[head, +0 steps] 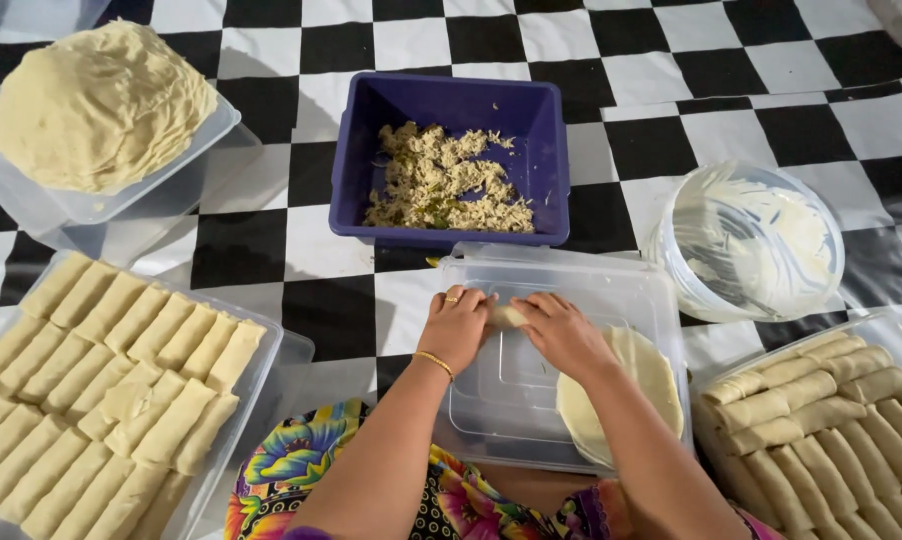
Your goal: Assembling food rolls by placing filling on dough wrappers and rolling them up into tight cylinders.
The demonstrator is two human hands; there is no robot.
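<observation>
My left hand (457, 325) and my right hand (561, 332) meet over an upturned clear plastic lid (531, 390), both closed on a small pale dough roll (509, 316) between the fingertips. The left wrist wears a gold bracelet and a finger has a ring. A round flat wrapper (643, 375) lies on the lid under and to the right of my right forearm. Just beyond the hands stands a blue tub (451, 105) holding shredded beige filling (446, 180).
A stack of round wrappers (96, 105) sits in a clear container at the far left. Trays of finished rolls lie at the near left (101, 390) and near right (831, 420). A clear bowl smeared with white paste (751, 240) stands right. The floor covering is black-and-white checkered.
</observation>
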